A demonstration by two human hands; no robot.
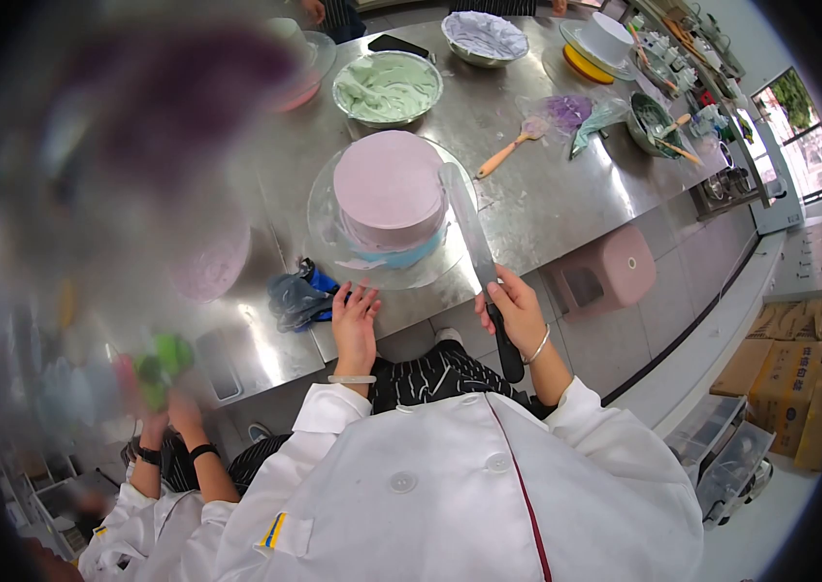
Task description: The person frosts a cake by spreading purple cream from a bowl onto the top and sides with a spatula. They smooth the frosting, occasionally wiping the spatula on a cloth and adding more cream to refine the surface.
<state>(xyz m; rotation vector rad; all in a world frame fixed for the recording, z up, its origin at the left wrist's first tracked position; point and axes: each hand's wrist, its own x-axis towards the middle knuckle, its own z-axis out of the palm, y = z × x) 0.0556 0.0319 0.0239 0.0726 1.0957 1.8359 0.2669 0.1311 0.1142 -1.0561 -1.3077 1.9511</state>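
A round cake (pixel 389 179) with smooth pale pink-lilac frosting stands on a clear turntable (pixel 326 209), with blue showing around its lower part. My right hand (pixel 520 315) grips the black handle of a long icing spatula (pixel 469 218). The blade points away from me, its tip by the cake's upper right edge; whether it touches cannot be told. Near the turntable's front edge, my left hand (pixel 356 325) is open and holds nothing, palm up with fingers apart. Just left of that hand lies a blue and grey crumpled bundle (pixel 300 296).
Behind the cake are a bowl of green cream (pixel 388 87) and a lined bowl (pixel 485 37). A spatula with a wooden handle (pixel 508 155) and piping bags (pixel 571 114) lie to the right. A co-worker's hands (pixel 183 412) are at lower left. A purple blur covers the upper left.
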